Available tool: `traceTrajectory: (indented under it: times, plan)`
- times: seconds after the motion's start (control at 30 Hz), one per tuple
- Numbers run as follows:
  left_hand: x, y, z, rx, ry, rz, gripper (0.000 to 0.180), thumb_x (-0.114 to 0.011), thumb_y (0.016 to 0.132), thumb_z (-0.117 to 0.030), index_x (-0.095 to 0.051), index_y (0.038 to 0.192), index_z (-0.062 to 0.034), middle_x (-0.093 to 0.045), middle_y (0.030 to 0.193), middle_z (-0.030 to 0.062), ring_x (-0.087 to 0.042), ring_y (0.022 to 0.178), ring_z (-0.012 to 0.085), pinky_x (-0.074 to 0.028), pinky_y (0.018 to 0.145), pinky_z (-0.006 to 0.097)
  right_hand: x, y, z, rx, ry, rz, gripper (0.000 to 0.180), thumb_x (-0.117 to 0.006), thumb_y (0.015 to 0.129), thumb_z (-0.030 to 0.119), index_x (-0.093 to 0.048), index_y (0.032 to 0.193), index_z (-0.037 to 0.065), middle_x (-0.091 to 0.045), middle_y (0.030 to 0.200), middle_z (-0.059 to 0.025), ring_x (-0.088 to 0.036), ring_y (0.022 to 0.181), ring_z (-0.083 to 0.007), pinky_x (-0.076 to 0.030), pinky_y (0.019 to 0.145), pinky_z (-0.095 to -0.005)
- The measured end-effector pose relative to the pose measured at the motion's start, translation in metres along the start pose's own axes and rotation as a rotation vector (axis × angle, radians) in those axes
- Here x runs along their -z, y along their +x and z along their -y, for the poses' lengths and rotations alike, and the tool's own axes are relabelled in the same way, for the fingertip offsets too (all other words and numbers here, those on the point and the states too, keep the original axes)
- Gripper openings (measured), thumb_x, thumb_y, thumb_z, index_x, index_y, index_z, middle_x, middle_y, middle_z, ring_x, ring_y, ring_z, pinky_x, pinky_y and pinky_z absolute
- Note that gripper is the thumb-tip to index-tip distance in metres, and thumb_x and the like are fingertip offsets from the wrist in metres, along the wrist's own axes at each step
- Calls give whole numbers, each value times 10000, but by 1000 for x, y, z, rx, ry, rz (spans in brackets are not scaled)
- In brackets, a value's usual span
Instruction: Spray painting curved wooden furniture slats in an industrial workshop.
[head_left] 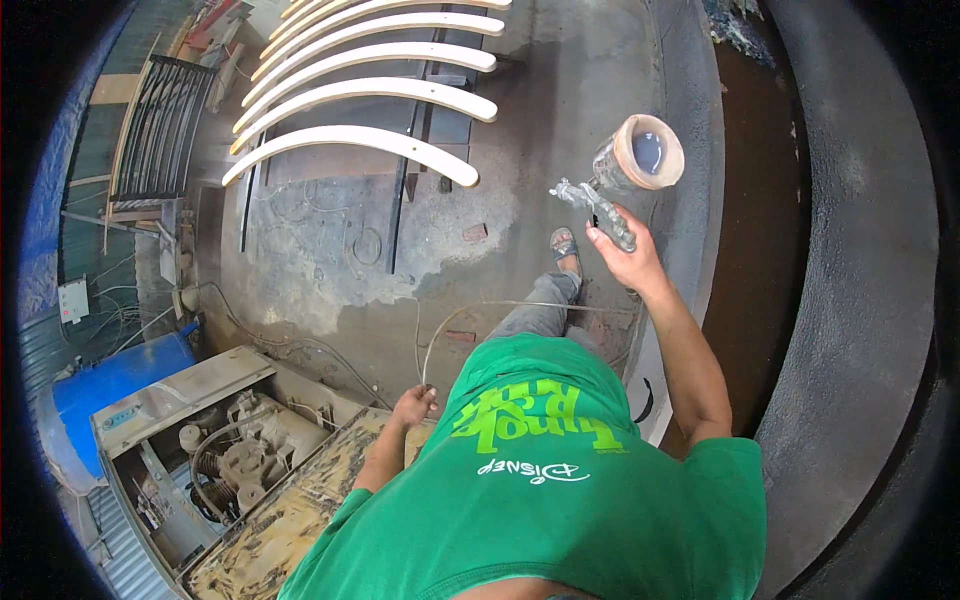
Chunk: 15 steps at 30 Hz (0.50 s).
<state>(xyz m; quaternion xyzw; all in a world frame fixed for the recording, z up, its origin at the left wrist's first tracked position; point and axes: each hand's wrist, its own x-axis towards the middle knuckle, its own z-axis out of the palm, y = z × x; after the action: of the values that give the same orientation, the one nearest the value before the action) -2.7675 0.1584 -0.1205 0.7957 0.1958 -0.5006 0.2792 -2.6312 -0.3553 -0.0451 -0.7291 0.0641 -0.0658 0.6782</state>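
Observation:
My right hand [632, 258] is wrapped round the grip of a silvery, paint-crusted spray gun [610, 222], held out ahead on the right. The gun's round cup [612, 168] has a stained, pale rim and grey-blue liquid inside. My left hand [414, 404], low and to the left of my body, is closed on a thin pale hose [436, 335]. That hose arcs over to the right, past my legs. Ahead on the left, several curved white slats [365, 139] lie side by side across dark metal rails [404, 205].
An uncovered machine [245, 455] resembling a compressor stands at the lower left, beside a blue barrel [120, 375]. Dark slats [158, 130] lean at the far left. Another hose [300, 343] trails over the stained floor [350, 290]. A low ledge [700, 200] runs along the right.

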Motion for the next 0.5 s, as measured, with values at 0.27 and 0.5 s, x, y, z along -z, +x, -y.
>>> traceTrajectory:
  times: [0.27, 0.5]
  plan:
    - [-5, 21, -27, -7, -42, 24, 363, -530, 978, -350, -619, 1100, -20, -690, 828, 64, -607, 745, 147, -474, 723, 320, 13, 62, -2, 113, -188, -137, 158, -678, 858, 75, -585, 952, -13, -572, 788, -86, -540, 710, -147, -462, 658, -298]
    - [-6, 47, -33, -58, -78, 23, 363, -554, 963, -368, -628, 1029, -18, -692, 831, 71, -631, 796, 158, -483, 764, 335, 26, 58, -5, 71, -151, -54, 144, -672, 852, 52, -599, 961, -6, -591, 808, -99, -554, 724, -164, -463, 668, -309]
